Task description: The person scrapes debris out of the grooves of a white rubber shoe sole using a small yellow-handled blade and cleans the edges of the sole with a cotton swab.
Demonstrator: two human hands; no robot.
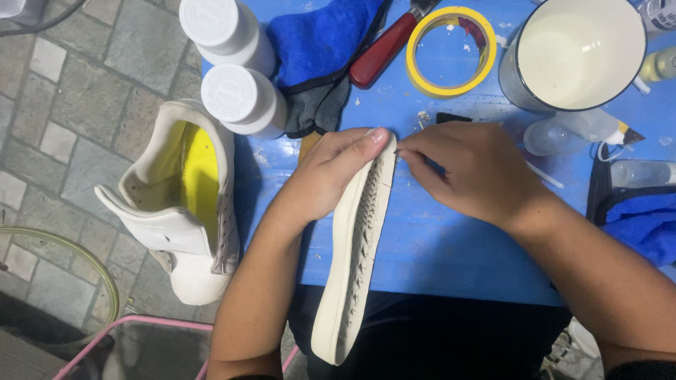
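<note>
White sole [352, 246] — two hands, one shoe [184, 204]

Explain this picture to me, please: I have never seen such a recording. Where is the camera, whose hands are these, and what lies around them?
There is one picture, from a camera worn on a person's head, looking down at their two bare hands over a blue table. The left hand grips a detached off-white shoe sole, held on edge with its tread showing. The right hand pinches at the sole's top end. On the table lie a yellow tape roll, a red-handled tool, a blue cloth, two white bottles and a large white cup. A white shoe with a yellow lining rests at the table's left edge, over the stone floor.
</note>
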